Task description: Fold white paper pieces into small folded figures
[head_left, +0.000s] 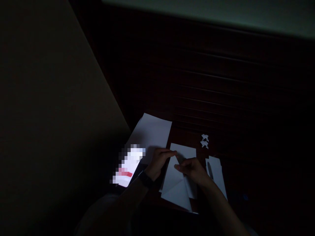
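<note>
A white sheet of paper (173,188) with crease lines and a pointed top lies between my hands. My left hand (158,161), with a dark band on its wrist, has its fingertips closed at the upper point of this paper. Lower down, the thumb and fingers of my right hand (193,168) pinch its right edge. Underneath is another white sheet (188,150), showing at the top and right. Dim light hides the finer finger detail.
A lit phone screen (129,165), partly blurred, is left of my wrist, beside a large white sheet (155,131). Small folded paper pieces (204,141) lie at the back right. A pen (210,170) rests on more paper (218,177) at right. A dark slatted panel (209,75) rises behind.
</note>
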Action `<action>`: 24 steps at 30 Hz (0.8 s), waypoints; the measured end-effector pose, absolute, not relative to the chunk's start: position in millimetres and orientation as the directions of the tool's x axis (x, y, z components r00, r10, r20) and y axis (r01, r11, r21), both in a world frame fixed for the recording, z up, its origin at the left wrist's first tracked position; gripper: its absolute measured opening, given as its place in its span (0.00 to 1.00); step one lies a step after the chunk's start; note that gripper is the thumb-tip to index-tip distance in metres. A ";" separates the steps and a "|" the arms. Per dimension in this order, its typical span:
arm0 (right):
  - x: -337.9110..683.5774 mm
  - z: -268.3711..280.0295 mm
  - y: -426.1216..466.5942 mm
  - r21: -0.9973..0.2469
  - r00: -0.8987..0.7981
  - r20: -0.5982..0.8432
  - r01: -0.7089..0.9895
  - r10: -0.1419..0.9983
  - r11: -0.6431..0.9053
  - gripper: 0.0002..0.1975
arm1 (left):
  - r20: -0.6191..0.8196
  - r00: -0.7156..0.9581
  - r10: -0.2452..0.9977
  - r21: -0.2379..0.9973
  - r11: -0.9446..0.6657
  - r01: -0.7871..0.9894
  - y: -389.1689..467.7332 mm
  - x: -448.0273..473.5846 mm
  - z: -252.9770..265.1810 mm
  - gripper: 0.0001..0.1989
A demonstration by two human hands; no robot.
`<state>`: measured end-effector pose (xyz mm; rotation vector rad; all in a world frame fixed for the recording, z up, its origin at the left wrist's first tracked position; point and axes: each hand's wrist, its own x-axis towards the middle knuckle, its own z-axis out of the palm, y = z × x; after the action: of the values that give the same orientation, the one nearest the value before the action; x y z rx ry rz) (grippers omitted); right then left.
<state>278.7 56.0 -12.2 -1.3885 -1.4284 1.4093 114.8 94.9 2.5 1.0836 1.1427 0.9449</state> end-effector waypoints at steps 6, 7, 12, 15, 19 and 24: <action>282.0 -15.4 53.6 -0.962 -0.211 -0.202 0.227 0.956 -0.153 0.16 | -0.281 0.191 0.941 0.940 0.310 -0.144 98.3 111.6 5.1 0.19; 282.4 -15.7 53.6 -0.962 -0.201 -0.201 0.224 0.959 -0.155 0.16 | -0.274 0.227 0.935 0.945 0.306 -0.120 96.4 112.7 4.7 0.20; 280.5 -15.9 55.6 -0.973 -0.181 -0.179 0.175 0.967 -0.148 0.16 | -0.177 0.324 0.929 0.984 0.179 0.024 87.4 120.9 -1.3 0.20; 278.8 -16.2 56.3 -0.965 -0.194 -0.203 0.203 0.960 -0.163 0.17 | -0.180 0.275 0.944 0.983 0.179 0.031 89.7 120.3 -2.5 0.20; 278.7 -18.7 56.7 -0.953 -0.189 -0.213 0.255 0.959 -0.161 0.18 | -0.187 0.257 0.948 0.981 0.194 0.000 94.4 116.4 -1.4 0.19; 283.8 -18.4 57.9 -0.955 -0.138 -0.224 0.229 0.965 -0.189 0.18 | -0.167 0.281 0.945 0.983 0.181 -0.026 95.1 113.8 0.6 0.19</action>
<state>283.8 57.9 -18.4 -1.4484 -1.3879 1.3817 113.8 95.1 0.6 1.1640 1.0444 0.9002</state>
